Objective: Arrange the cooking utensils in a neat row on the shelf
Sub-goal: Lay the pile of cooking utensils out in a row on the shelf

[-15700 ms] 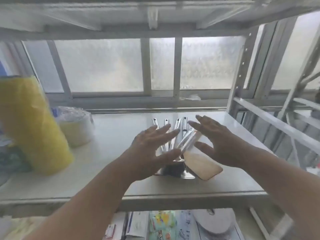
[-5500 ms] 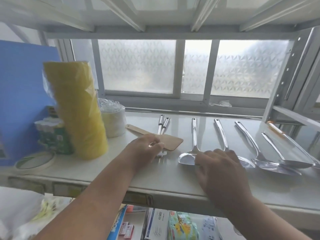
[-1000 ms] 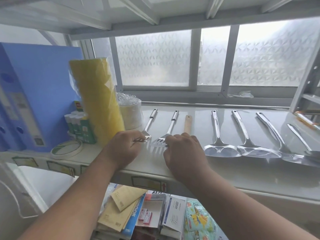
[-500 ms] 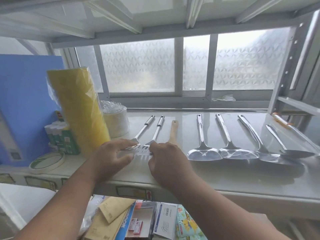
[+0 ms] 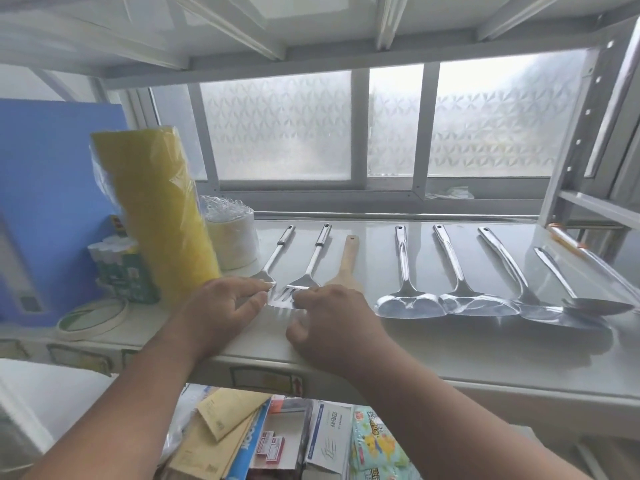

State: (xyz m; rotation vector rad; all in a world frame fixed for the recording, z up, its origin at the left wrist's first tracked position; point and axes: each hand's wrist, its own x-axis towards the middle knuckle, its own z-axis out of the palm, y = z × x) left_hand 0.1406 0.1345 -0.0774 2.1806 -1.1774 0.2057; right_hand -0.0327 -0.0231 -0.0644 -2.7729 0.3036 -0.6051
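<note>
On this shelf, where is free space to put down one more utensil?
The widest bare patch lies between the wooden spatula and the first steel turner. The front strip of the shelf is also bare. It is crowded at the right, where the spoon overlaps the ladle, and beside the yellow roll.

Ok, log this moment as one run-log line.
stage: aligning row | left hand: on leftmost utensil's head | right hand: fingertips at slotted turner | wooden spatula: beside it | shelf: metal utensils lie right

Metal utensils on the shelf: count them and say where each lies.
7: two by the hands, three turners right of the wooden spatula, a spoon, one at the right edge, partly cut off.
</note>
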